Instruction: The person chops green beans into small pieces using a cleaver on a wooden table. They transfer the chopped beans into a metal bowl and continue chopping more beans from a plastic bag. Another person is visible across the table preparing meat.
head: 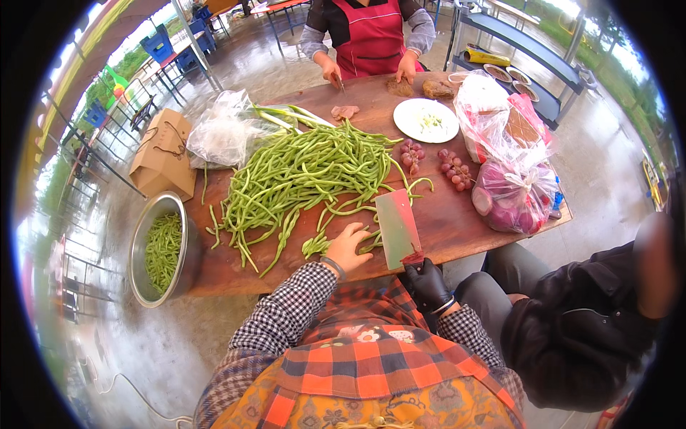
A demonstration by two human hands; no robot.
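My right hand (427, 284), in a black glove, is shut on the handle of a cleaver (397, 229), whose broad blade lies flat-looking near the table's front edge. Just left of the blade, my bare left hand (348, 249) rests over green long beans, fingers spread; whether it grips any cannot be told. Cut bean pieces (316, 245) lie beside its fingertips. Behind both hands spreads a large heap of long beans (316, 166). A steel basin (183, 236) with cut beans (163, 252) stands at the table's left corner.
Across the wooden table (214, 273), a person in a red apron (372, 37) holds a knife. Around are a white plate (426, 120), grapes (455, 169), bagged onions (514, 195), a plastic bag (225, 128) and a paper bag (166, 155). Another person (568, 316) sits close on the right.
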